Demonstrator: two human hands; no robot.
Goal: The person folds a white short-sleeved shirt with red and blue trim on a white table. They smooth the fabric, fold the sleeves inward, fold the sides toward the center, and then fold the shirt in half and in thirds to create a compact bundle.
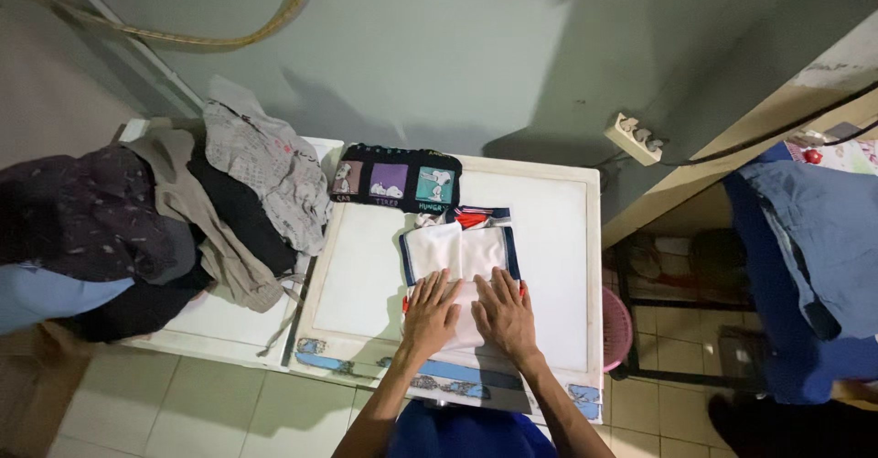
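Under my fingers, flat and spread on both the left hand (pixel 430 314) and right hand (pixel 504 316), I press a part-folded white garment (pixel 457 255); beyond them one folded black shirt (pixel 396 179), left an unfolded clothes pile (pixel 183 220).

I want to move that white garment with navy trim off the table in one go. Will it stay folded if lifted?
Probably not unaided: the white garment looks like thin, soft cloth, so it would likely droop. The left hand and right hand press it flat, suggesting it is light. On the smooth white table it may slide easily.
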